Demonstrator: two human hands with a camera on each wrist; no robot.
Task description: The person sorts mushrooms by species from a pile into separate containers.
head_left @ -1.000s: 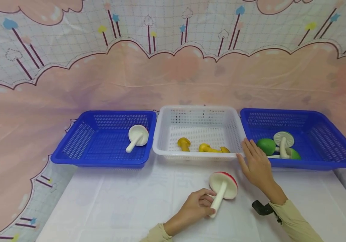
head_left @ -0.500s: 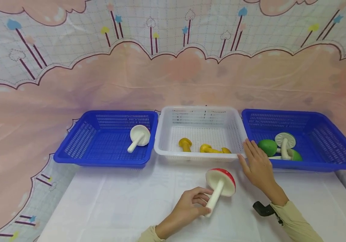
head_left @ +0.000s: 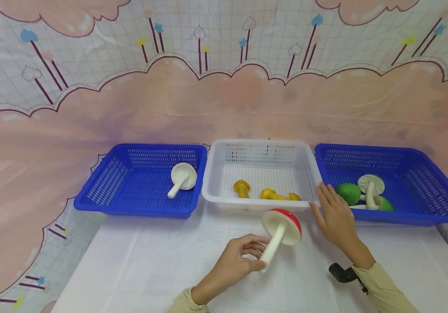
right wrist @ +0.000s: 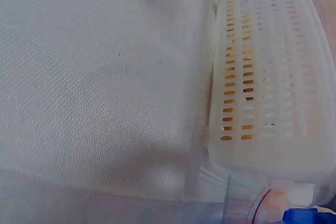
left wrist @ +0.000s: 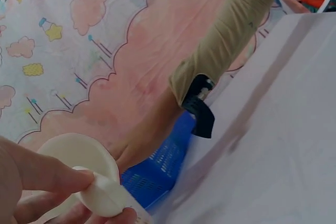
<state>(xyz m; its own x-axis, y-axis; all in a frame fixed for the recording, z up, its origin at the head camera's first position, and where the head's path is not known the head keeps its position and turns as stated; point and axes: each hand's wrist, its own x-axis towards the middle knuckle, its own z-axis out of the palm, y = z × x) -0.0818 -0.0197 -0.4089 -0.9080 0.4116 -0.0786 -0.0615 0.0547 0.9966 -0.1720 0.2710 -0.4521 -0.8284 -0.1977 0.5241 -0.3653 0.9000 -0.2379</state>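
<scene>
My left hand (head_left: 239, 256) pinches a toy mushroom (head_left: 274, 247) by the lower end of its white stem. Its red cap tilts up and away, just in front of the white basket (head_left: 261, 202). In the left wrist view, thumb and fingers close round the stem end (left wrist: 107, 196). Straight fingers of my right hand (head_left: 338, 219) rest at the rims where the white basket meets the right blue basket (head_left: 413, 178). The right wrist view shows the white basket's slotted wall (right wrist: 262, 77), with no hand in it.
A left blue basket (head_left: 134, 182) holds one white-stemmed mushroom (head_left: 182, 177). Yellow mushrooms (head_left: 242, 188) lie in the white basket, and green mushrooms (head_left: 348, 194) in the right one. All three baskets line the back of the white-covered table (head_left: 149, 265), before a patterned cloth (head_left: 177, 108).
My left hand has lifted the mushroom and carried it forward and slightly left, toward the white basket. My right hand stays in its place at the rims. The head view has shifted slightly.
</scene>
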